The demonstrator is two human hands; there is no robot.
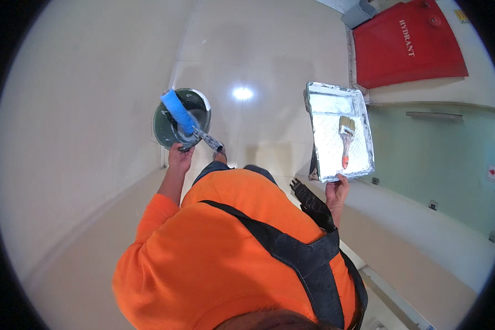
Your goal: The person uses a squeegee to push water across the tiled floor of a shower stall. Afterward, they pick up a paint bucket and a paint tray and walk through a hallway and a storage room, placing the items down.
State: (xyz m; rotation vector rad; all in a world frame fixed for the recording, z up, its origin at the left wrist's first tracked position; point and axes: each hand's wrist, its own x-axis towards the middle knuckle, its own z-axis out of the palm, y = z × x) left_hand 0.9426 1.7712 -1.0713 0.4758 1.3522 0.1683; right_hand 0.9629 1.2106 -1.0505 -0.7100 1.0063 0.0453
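My left hand (180, 158) is closed on the near rim of a dark green bucket (161, 130), which has pale paint inside. Across the bucket's mouth lies a paint roller (177, 111) with a blue sleeve, its paint-smeared handle sticking out over the near right rim. On the other side, my right hand (337, 192) grips the near edge of a paint tray (325, 135) that is shiny silver-white and streaked with dark marks at its rim. A paintbrush (346, 133) rests in the tray, bristles away from me, with a red-tipped handle.
A pale wall (93, 99) runs along my left. At the right stand a red wall cabinet (407, 49) and a greenish glass door (434, 148) with a metal handle. Glossy beige tiles (247, 60) cover the floor. A black strap with a buckle (311, 203) hangs near my right forearm.
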